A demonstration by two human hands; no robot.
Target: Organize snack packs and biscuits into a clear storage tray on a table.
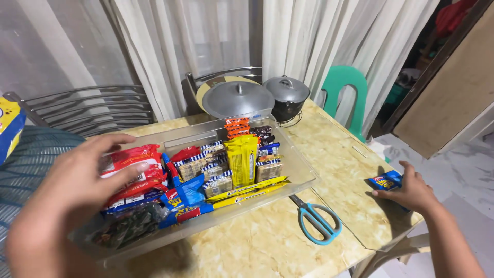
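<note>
A clear plastic bin (303,177) full of snack packets sits on a yellow marbled table (267,242). My left hand (77,183) hovers over its left side with fingers spread, a fingertip touching a red snack packet (131,157). Yellow packets (242,159) stand in the middle of the bin, with blue packets (182,194) to the left of them. My right hand (409,191) rests at the table's right edge, its fingers on a small blue snack packet (385,180) lying there.
Blue-handled scissors (316,219) lie on the table just right of the bin. Behind the bin stand a grey pot lid (237,99) and a dark lidded pot (286,98). A green plastic chair (347,95) is at the far right, metal chair backs (87,108) to the left, curtains behind.
</note>
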